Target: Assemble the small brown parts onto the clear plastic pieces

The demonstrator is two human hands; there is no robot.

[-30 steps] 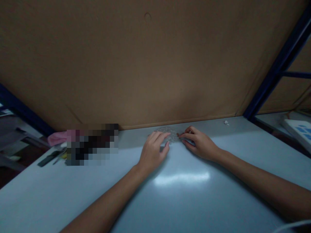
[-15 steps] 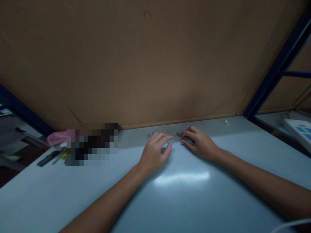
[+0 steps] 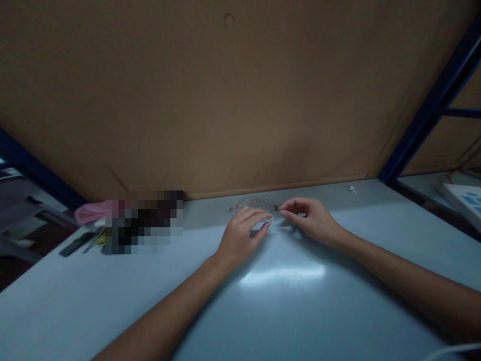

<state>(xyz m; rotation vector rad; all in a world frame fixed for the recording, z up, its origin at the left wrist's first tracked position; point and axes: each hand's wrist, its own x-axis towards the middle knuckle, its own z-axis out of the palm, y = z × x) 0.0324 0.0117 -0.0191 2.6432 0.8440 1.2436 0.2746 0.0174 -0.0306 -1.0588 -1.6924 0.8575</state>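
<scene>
Head view: low patch of clear, glassy-looking small pieces [image 3: 259, 201] just above centre of frame, lying on the pale grey-blue smooth counter [image 3: 300, 311], partly behind the fingers; rust-brown small bit [image 3: 276, 207] at its right end. Left hand [image 3: 243, 234] at the near edge of the patch, thumb and fingers curved toward each other, a clear glint by the tips; cannot tell whether that grip has hold of anything. Right hand [image 3: 312, 220] just right of the patch, thumb and forefinger tips nearly meeting; whether something tiny sits in that grip, cannot tell either. Risks, as I judge them: a piece so slight could slip from the fingertips, and the slick-looking top would let it skid; a knuckle brushing the patch could scatter it; clear stuff on a pale surface, dim light, would be easily lost. Around: tall brown cardboard panel [image 3: 225, 100] rises directly behind, limiting reach toward the top of frame. Pink soft-looking bundle [image 3: 92, 212] and dark flat strip [image 3: 77, 244] at left, clear of both arms. White crumpled scrap [image 3: 352, 189] right of centre, easily mistaken for a stray piece. Blue metal post [image 3: 413, 128] at right, well apart from the hands.
</scene>
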